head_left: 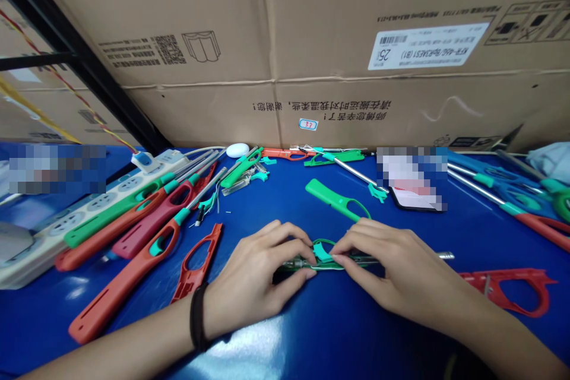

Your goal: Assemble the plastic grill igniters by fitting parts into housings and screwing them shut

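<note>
My left hand (pixel 262 264) pinches the green lighter (pixel 324 268), long axis running left-right between both grips; my right hand (pixel 392 252) pinches its trigger (pixel 321 252), metal tube (pixel 445 256) poking out beyond right hand

Directly before me, a large brown cardboard panel (pixel 320 24) rises behind the blue desk (pixel 276 202) and closes off my view. Its black printing reads upside down to me; a horizontal crease crosses it, with a white label (pixel 427 47) above at right and a small blue-bordered sticker (pixel 308 124) below. To my left stands a black frame (pixel 100 71) with a crossbar, more cardboard (pixel 62 110) behind it. Pale glare (pixel 244 344) marks the glossy desktop nearest me.
</note>
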`<state>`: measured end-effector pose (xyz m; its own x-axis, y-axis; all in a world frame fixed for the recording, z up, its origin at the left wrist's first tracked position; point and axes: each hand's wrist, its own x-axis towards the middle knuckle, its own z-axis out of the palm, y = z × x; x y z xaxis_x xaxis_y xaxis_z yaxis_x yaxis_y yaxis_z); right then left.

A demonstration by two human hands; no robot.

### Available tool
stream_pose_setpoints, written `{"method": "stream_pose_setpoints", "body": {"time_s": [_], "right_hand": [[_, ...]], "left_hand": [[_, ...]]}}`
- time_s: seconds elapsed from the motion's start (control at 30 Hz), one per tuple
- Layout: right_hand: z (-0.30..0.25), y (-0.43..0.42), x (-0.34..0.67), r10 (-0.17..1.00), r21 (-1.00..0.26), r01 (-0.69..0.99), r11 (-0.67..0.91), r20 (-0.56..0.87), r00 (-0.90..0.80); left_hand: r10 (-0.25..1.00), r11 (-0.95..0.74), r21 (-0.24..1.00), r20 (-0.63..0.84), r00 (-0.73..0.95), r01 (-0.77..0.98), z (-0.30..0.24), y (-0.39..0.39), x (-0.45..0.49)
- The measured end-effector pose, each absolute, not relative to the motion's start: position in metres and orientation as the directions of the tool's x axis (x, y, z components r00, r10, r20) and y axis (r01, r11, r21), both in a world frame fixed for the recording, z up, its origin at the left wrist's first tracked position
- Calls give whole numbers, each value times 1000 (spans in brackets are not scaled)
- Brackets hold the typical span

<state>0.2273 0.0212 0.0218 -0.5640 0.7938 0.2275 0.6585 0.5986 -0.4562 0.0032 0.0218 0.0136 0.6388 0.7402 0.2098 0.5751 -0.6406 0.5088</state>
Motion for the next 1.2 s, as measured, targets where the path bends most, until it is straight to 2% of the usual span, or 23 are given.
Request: {"method": "stream_pose_setpoints", "body": {"time_s": [0.37, 0.6, 0.93, 1.2], "right_hand": [[20, 20, 227, 822, -525, 653, 546, 185, -539], [23, 20, 227, 856, -568, 665, 486, 157, -492], [22, 19, 226, 855, -549, 682, 484, 128, -503], [24, 18, 227, 840, -531, 684, 500, 106, -532]], "left_hand": [[748, -623, 529, 187, 637, 576, 19, 20, 3], [678, -709, 445, 215, 703, 547, 21, 21, 1], [627, -773, 319, 262, 734, 548, 16, 20, -1], [653, -750, 336, 229, 722, 571, 15, 17, 0]]}}
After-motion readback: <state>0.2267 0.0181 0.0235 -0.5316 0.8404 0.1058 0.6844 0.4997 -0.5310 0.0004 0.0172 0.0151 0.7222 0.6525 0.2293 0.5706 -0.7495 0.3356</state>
